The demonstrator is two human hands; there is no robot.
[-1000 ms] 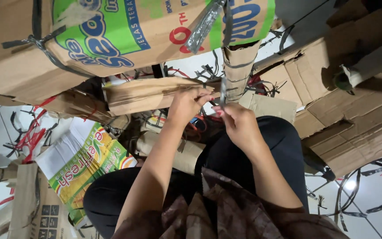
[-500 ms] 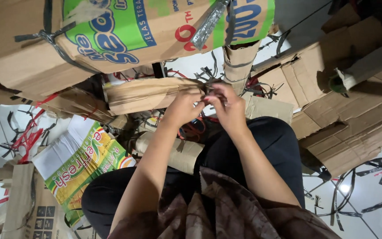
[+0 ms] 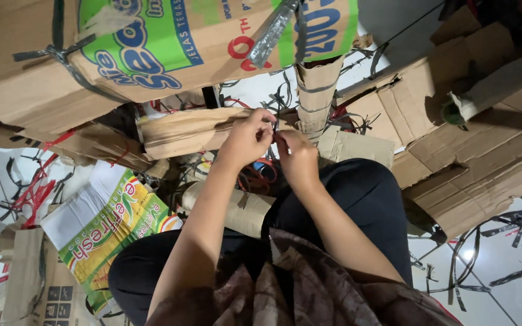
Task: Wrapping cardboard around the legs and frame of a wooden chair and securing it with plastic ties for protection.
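Observation:
My left hand (image 3: 246,140) and my right hand (image 3: 298,158) meet over the end of a folded brown cardboard bundle (image 3: 188,128) that lies across in front of my knees. The fingertips of both hands pinch a thin dark plastic strap (image 3: 275,125) at the bundle's right end. The strap piece between the fingers is mostly hidden by them. My legs in black trousers (image 3: 357,193) are folded under my arms.
A big strapped carton with green and blue print (image 3: 170,42) fills the top. A rolled cardboard tube (image 3: 315,93) stands behind my hands. Torn brown cardboard (image 3: 472,145) lies at the right, a flattened green and yellow box (image 3: 113,223) at the left, loose straps (image 3: 502,241) on the white floor.
My hands were apart a second ago, the right one holding a strap upright; they have since come together and both now pinch at the bundle's end.

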